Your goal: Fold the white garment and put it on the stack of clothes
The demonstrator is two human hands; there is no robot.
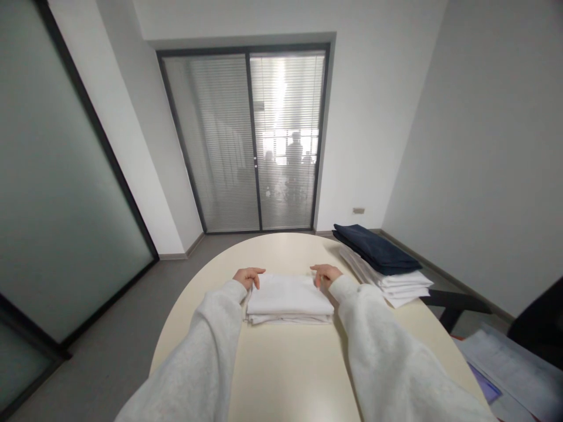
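Note:
A folded white cloth (288,299) lies on the cream round table (272,363) in front of me. My left hand (248,276) rests at its far left corner with fingers curled onto the fabric. At the far right corner my right hand (326,274) does the same, fingers bent on the cloth's edge. Both arms wear light grey sleeves.
A stack of folded white cloths (396,284) topped by a dark navy one (375,248) sits at the table's right edge. Papers (505,363) lie lower right beside a dark chair (539,319). Glass doors with blinds (248,140) stand ahead; frosted glass wall on the left.

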